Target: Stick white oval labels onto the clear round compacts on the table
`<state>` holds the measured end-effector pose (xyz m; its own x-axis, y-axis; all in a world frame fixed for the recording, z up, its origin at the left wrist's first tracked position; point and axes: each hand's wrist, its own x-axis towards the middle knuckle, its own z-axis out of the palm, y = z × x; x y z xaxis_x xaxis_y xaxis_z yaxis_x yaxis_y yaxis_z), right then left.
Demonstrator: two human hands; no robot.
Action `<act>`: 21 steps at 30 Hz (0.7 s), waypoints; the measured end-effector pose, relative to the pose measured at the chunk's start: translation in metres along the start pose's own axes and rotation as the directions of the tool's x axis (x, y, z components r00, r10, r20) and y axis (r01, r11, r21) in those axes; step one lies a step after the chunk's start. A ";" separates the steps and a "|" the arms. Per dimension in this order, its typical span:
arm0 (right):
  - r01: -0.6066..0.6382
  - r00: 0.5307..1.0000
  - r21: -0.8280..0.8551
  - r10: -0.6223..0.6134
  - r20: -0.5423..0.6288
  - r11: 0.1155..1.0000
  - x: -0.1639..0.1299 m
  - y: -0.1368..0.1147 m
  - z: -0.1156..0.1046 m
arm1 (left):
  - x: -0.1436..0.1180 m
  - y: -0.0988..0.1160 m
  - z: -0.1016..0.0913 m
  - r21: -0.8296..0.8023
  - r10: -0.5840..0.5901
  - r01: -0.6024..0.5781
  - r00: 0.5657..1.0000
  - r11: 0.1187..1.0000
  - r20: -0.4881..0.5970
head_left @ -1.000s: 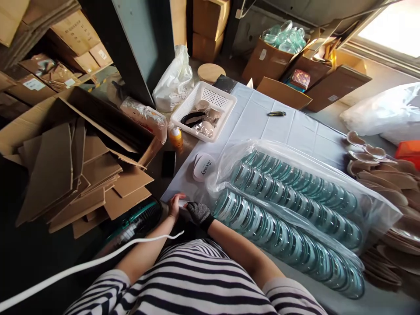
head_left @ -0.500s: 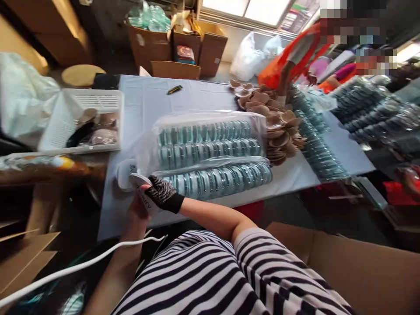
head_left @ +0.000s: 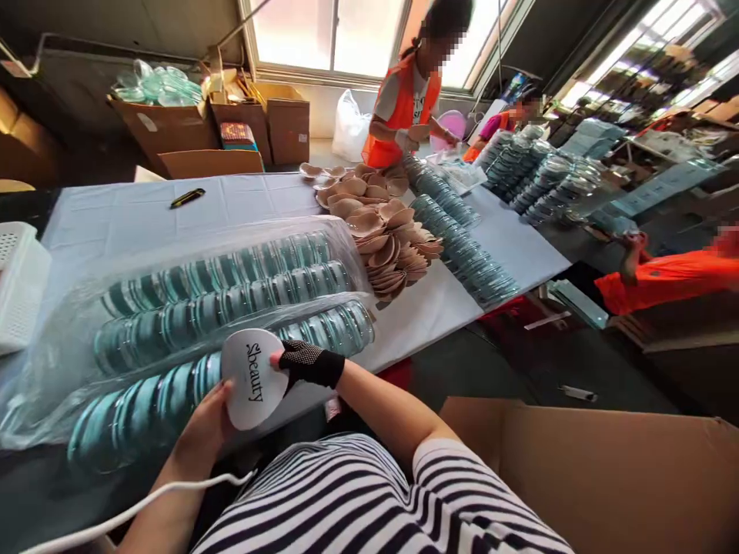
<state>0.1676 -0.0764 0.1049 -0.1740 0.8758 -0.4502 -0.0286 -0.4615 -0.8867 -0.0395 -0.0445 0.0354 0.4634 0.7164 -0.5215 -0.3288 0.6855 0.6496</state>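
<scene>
Between my two hands is a white oval card [head_left: 252, 385] with "beauty" printed on it in black. My bare left hand [head_left: 208, 422] grips its left edge, the thumb on the front. My right hand [head_left: 300, 362], in a black dotted fingerless glove, pinches its right edge. Behind and below the card lie rows of clear greenish plastic shells [head_left: 155, 400], nested on their sides. Two farther rows [head_left: 231, 300] lie inside a clear plastic bag [head_left: 58, 338]. The backs of the fingers behind the card are hidden.
Beige cup-shaped pieces [head_left: 375, 231] are heaped beyond the bag, beside more stacked clear shells [head_left: 462, 246]. A yellow-black cutter [head_left: 188, 198] lies on the white-covered table [head_left: 248, 196]. A co-worker in an orange vest [head_left: 398, 108] stands behind it. A cardboard box [head_left: 606, 477] is at lower right.
The view has swung right. The card has turned to face me and moved in front of the near shell row, still between both hands. The co-workers have come into fuller view.
</scene>
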 end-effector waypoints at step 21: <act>0.046 0.998 -0.073 -0.048 -0.031 0.996 -0.120 -0.010 -0.133 | 0.014 0.012 0.151 0.376 -0.082 -0.119 0.875 0.919 0.477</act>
<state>0.3201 -0.1584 0.1541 -0.1419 0.9011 -0.4098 0.0355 -0.4091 -0.9118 0.0876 -0.0456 0.1196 0.8249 0.5091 -0.2458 -0.0477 0.4958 0.8671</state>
